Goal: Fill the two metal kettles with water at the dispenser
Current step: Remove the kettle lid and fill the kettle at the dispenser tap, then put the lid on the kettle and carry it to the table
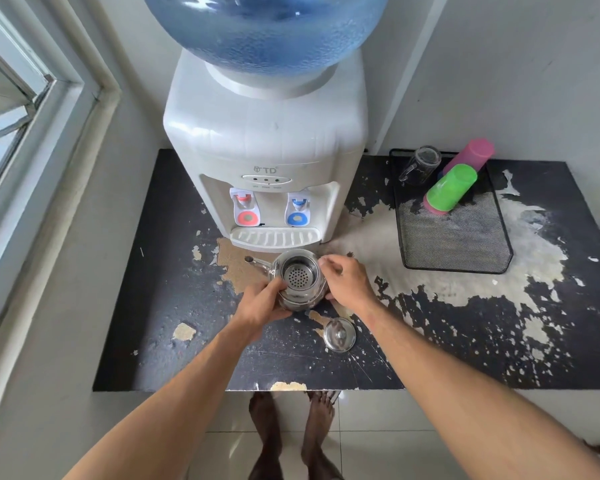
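A small metal kettle (297,268) stands on the worn black table (174,341) just in front of the white water dispenser (267,150). Its lid is off, a perforated strainer shows inside, and its spout points left. My left hand (262,303) grips the kettle's near left side. My right hand (347,280) holds its right side, fingertips at the rim. The kettle's round metal lid (339,334) lies on the table just behind my right wrist. Only one kettle is in view. The dispenser has a red tap (245,209) and a blue tap (298,211) above a drip tray (274,237).
A large blue water bottle (267,26) sits atop the dispenser. At the right a black mesh tray (465,244) holds a clear glass mug (421,164) and stacked green and pink cups (452,190). A window frame is on the left. Bare feet stand below the table's front edge.
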Demonstrator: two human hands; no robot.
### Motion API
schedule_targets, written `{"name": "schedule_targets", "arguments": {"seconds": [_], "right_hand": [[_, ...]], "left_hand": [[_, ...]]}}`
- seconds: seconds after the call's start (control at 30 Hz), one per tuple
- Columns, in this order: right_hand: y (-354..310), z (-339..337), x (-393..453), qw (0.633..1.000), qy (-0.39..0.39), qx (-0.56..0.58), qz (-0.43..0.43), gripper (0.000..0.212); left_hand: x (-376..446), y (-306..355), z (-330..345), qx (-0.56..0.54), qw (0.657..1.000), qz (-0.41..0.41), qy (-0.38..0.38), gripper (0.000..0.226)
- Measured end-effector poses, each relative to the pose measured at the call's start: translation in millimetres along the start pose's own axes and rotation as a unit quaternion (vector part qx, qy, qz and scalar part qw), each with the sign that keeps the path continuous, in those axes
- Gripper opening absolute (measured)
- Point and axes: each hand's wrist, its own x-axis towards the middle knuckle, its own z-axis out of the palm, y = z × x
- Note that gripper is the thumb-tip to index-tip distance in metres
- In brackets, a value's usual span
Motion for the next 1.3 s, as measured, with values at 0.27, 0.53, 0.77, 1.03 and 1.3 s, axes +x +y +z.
{"name": "schedule_targets", "arguments": {"seconds": [0.27, 0.53, 0.77, 1.03, 1.3], "right_hand": [[12.3, -1.7, -14.0, 1.000, 0.005, -0.028, 0.000, 0.022], [25.5, -6.6, -16.8, 0.999, -0.022, -0.025, 0.010, 0.032], [45.4, -17.7, -32.5, 0.991, -0.007, -0.134, -0.012, 0.017], [68.3, -18.8, -51.3, 0.955, -0.109, -0.275, -0.016, 0.027], [79.9, -16.3, -56.2, 0.941, -0.104, -0.322, -0.027, 0.028]], "left_hand": [[-13.5, -11.1, 4.1, 0.046, 0.999, 0.015, 0.002, 0.034], [-23.3, -32.8, 11.1, 0.018, 0.999, 0.022, 0.037, 0.023], [-28.1, -33.0, 11.8, 0.032, 0.998, 0.025, 0.047, 0.022], [-33.4, -31.7, 18.9, 0.031, 0.998, 0.021, 0.060, 0.038], [-31.9, -33.5, 19.6, 0.044, 0.997, 0.018, 0.067, 0.040]]}}
